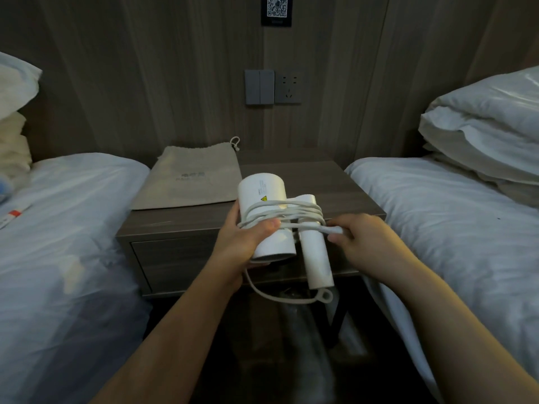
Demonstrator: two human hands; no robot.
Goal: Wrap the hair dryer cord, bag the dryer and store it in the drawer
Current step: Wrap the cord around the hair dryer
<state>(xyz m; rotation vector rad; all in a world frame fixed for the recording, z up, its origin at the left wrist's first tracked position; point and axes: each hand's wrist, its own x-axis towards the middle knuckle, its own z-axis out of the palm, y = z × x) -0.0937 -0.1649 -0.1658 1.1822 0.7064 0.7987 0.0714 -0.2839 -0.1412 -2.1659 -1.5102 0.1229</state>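
Lighting: dim, cool, indoor. Brightest item: white hair dryer (264,199), mild sheen on its barrel. Bed linen (73,228) tinted blue-grey. Floor (262,360) in deep shadow. Wall panels (145,68) bow towards the frame edges. Overall focus soft and grainy.

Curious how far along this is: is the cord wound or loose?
Mostly wound: cord loops circle the hair dryer; the right hand pinches its end.

The left forearm enters from 7 o'clock and the right from 5 o'clock, the left hand (243,239) curled around the hair dryer (262,193) with its thumb pressing the cord (291,209), the right hand (363,237), at 3 o'clock of the left, pinching the cord's thick end.
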